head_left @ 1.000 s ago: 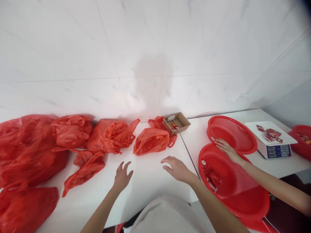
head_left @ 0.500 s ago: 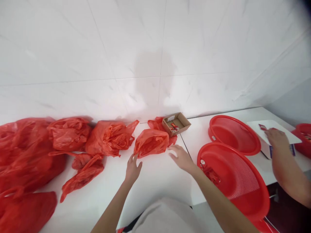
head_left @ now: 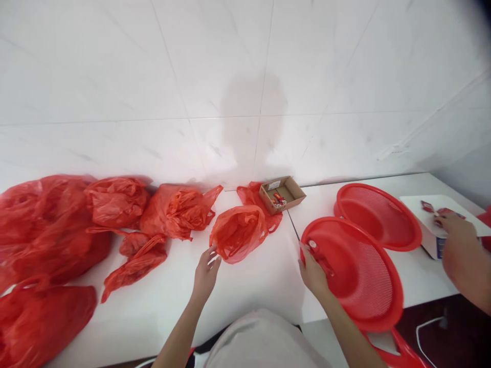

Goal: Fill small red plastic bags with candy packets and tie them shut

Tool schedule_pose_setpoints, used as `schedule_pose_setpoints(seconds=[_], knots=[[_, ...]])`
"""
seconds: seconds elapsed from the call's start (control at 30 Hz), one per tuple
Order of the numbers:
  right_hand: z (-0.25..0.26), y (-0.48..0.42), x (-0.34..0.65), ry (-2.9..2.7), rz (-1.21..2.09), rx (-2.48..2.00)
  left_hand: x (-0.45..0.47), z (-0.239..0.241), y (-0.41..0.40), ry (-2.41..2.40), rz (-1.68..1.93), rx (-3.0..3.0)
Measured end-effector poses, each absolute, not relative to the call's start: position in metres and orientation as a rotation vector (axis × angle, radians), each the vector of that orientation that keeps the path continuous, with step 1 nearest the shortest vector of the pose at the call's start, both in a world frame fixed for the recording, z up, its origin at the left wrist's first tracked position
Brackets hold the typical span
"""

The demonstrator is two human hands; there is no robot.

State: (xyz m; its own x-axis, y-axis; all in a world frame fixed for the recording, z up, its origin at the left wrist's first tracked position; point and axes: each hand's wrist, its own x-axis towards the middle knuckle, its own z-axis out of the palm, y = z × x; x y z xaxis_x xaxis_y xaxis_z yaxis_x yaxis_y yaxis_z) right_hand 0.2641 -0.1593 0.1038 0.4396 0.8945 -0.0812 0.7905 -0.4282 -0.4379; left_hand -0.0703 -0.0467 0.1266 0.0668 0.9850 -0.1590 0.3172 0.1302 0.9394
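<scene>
A thin red plastic bag point(head_left: 240, 240) lies on the white table with its mouth spread wide towards me. At its near left edge, my left hand point(head_left: 206, 271) pinches the plastic between the fingertips. My right hand point(head_left: 313, 273) is closed over the left rim of the nearer red plastic basket point(head_left: 355, 260), fingers at the rim. Inside this basket, by that hand, are a few small red packets point(head_left: 324, 260), partly hidden. The basket leans over the table's front edge.
Behind the bag stands a small cardboard box point(head_left: 283, 194) with small red packets. A second red basket point(head_left: 378, 217) is at the right. Several filled red bags point(head_left: 180, 212) line the left. A co-worker's hand point(head_left: 454, 225) holds a red packet over a white scale point(head_left: 433, 209).
My right hand has moved from beside the bag to the nearer basket's rim, and that basket has shifted left. The bag's mouth has opened wider and tipped towards me.
</scene>
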Motion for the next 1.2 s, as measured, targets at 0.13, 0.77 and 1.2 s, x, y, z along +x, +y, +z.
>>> schedule_pose_setpoints(seconds=[0.13,0.77,1.2], knots=[[0.14,-0.099,0.236,-1.533,0.284,-2.19,-0.066,0.132,-0.052,1.425,0.875,1.382],[0.184,0.01,0.154,-1.838,0.978,-1.651,-0.053,0.13,-0.061,1.435,0.834,1.351],[0.109,-0.009,0.142,-2.053,0.934,-2.031,-0.069,0.118,-0.07,1.484,0.812,1.327]])
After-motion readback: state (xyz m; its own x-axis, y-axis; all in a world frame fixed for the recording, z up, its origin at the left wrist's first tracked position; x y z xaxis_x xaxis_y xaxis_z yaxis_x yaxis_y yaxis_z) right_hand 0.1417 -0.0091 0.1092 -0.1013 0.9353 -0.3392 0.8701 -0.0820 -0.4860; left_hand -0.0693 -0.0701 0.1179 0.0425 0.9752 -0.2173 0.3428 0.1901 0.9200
